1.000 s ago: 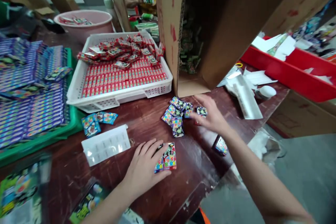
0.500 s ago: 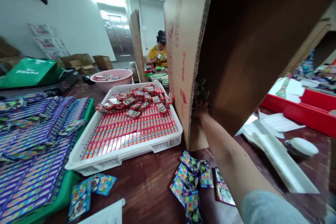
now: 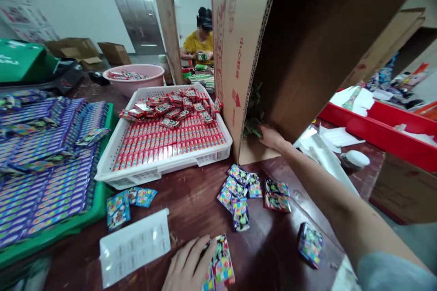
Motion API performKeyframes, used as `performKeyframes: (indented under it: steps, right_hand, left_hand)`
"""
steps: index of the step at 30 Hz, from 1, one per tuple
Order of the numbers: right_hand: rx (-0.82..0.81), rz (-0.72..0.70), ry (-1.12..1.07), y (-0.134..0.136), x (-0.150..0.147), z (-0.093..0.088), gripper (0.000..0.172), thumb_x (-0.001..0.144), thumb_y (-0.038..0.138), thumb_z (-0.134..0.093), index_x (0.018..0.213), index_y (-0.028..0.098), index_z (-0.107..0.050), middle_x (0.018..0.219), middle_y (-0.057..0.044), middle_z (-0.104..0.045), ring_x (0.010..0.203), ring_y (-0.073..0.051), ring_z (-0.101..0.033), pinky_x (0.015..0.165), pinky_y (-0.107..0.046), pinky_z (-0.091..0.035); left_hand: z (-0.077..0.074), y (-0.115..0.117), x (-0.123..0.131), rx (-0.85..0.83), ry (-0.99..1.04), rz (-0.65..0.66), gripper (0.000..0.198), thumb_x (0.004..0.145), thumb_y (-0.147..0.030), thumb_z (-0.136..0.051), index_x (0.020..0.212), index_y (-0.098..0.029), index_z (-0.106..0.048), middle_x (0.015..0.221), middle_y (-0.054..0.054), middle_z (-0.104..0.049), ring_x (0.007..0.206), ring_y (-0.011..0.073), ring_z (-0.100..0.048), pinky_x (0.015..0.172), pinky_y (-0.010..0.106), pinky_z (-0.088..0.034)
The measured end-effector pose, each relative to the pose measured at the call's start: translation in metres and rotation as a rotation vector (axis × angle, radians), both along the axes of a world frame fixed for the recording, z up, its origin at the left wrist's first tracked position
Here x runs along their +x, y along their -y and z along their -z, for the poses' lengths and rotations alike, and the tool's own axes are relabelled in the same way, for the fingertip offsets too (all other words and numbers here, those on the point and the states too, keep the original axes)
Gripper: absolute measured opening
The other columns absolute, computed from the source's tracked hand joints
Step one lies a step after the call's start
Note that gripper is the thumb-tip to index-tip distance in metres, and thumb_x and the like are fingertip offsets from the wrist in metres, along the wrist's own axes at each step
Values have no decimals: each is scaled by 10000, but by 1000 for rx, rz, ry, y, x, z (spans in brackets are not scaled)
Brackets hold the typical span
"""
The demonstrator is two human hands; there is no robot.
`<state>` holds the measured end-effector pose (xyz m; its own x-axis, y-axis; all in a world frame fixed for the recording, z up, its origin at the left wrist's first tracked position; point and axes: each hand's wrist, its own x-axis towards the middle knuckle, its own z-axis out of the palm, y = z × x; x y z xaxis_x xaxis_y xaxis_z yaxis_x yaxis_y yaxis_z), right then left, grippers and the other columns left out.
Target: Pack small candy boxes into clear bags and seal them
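Note:
My left hand (image 3: 189, 263) is closed around colourful packets (image 3: 222, 259) at the bottom middle. Inside a large cardboard box (image 3: 235, 77) standing open towards me, my right hand (image 3: 271, 137) reaches to a dark heap of packets (image 3: 254, 104). Shadow hides its fingertips, so I cannot tell whether it grips one. In front of the box lie several loose blue packets (image 3: 241, 213) and a red-edged pair (image 3: 277, 195). Another packet (image 3: 310, 244) lies alone beneath my right forearm. A translucent plastic tray (image 3: 134, 248) with round marks is left of my left hand.
A white crate (image 3: 136, 177) holds red packets in rows with a loose heap on top. Left of it is a green crate (image 3: 92, 211) of purple packets. Behind stand a pink basin (image 3: 133, 82) and a seated person (image 3: 200, 43). A red bin (image 3: 375, 125) is right.
My left hand has come into view with packets in it. My right hand has shifted slightly lower in the box. The view has tilted down, showing more of the table.

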<state>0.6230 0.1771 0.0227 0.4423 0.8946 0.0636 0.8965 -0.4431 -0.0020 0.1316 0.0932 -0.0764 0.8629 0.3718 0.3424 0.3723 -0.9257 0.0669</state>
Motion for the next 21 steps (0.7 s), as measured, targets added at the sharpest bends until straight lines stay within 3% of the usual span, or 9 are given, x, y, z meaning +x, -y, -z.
performKeyframes:
  steps: [3, 5, 9, 11, 13, 16, 19, 21]
  right_hand:
    - [-14, -39, -35, 50, -18, 9, 485, 929, 442, -667, 1345, 218, -555, 1324, -105, -597, 1201, -279, -572, 999, -458, -495]
    - [14, 14, -35, 71, -25, 11, 641, 896, 531, -669, 1416, 206, -483, 1360, -148, -567, 1269, -326, -508, 1027, -453, -454]
    - [49, 165, -36, 73, -27, 10, 986, 820, 671, -672, 1523, 97, -290, 1424, -271, -481, 1305, -423, -461, 1011, -502, -426]
    - [22, 173, -58, 67, -28, 9, 903, 815, 656, -690, 1494, 156, -364, 1377, -233, -548, 1255, -399, -522, 975, -479, -450]
    - [6, 159, -68, 63, -31, 8, 712, 868, 596, -660, 1430, 206, -462, 1312, -196, -611, 1207, -370, -569, 942, -462, -465]
    - [13, 136, -67, 72, -38, 3, 497, 972, 494, -526, 1356, 179, -550, 1236, -218, -649, 1146, -372, -612, 906, -481, -467]
    - [36, 92, -82, 100, -44, -10, 473, 1026, 435, -383, 1345, 139, -571, 1236, -235, -649, 1147, -367, -618, 902, -474, -461]
    - [65, 14, -127, 130, -57, -20, 494, 1034, 441, -339, 1360, 144, -561, 1251, -203, -656, 1143, -335, -626, 898, -433, -471]
  left_hand:
    - [-19, 12, 4, -120, -7, -43, 745, 808, -536, -736, 1466, -267, -513, 1392, 79, -628, 1179, 309, -611, 966, 427, -541]
    - [-30, 23, 7, -204, -36, -49, 731, 809, -496, -752, 1461, -271, -509, 1398, 80, -617, 1205, 313, -589, 992, 445, -525]
    - [-42, 40, 10, -327, -104, -15, 740, 810, -475, -765, 1468, -278, -490, 1431, 90, -583, 1247, 320, -558, 1032, 479, -498]
    - [-45, 44, 11, -350, -127, 1, 755, 806, -510, -767, 1468, -278, -487, 1454, 104, -560, 1272, 328, -543, 1081, 524, -455]
    - [-49, 45, 11, -352, -141, 12, 800, 791, -570, -766, 1476, -279, -473, 1489, 116, -527, 1316, 345, -513, 1152, 607, -351]
    - [-59, 40, 7, -356, -145, -8, 835, 808, -629, -725, 1502, -265, -437, 1541, 137, -467, 1399, 370, -432, 1196, 682, -202]
    - [-83, 35, -7, -378, -85, -64, 676, 908, -564, -639, 1484, -258, -464, 1542, 129, -463, 1425, 356, -404, 1203, 658, -219]
    - [-111, 41, -25, -432, -25, -88, 599, 936, -523, -607, 1475, -295, -479, 1521, 100, -484, 1402, 338, -436, 1192, 624, -289]
